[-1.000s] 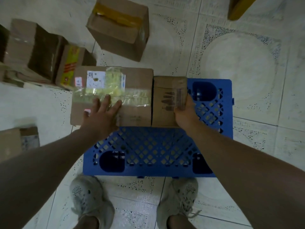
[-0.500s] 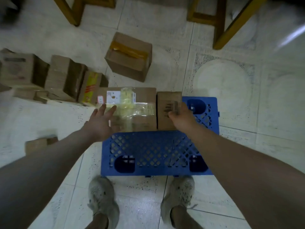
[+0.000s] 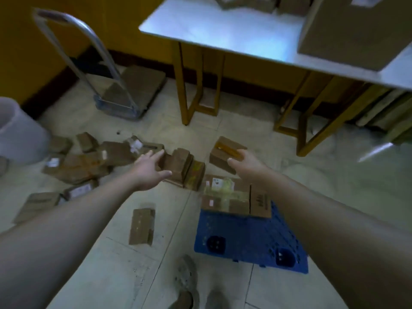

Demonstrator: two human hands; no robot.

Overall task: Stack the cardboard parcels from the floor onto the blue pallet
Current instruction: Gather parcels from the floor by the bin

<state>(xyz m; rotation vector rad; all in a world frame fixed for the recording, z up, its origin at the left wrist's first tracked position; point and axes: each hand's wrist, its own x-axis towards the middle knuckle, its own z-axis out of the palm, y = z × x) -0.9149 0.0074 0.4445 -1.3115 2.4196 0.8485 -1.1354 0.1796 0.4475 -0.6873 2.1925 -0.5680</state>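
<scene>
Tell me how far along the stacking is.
Done: a wide taped parcel and a smaller parcel sit side by side on the far edge of the blue pallet. In hand: nothing gripped; the left hand, open, reaches toward upright parcels, the right hand toward a yellow-taped box. Left: that box, the scattered parcels and a lone parcel beside the pallet.

One blue pallet (image 3: 249, 241) holds two cardboard parcels (image 3: 225, 195). Roughly a dozen more parcels (image 3: 141, 226) lie on the floor (image 3: 334, 197); the blurred left heap defies an exact count. One trolley (image 3: 138, 85), one surface (image 3: 223, 30).
</scene>
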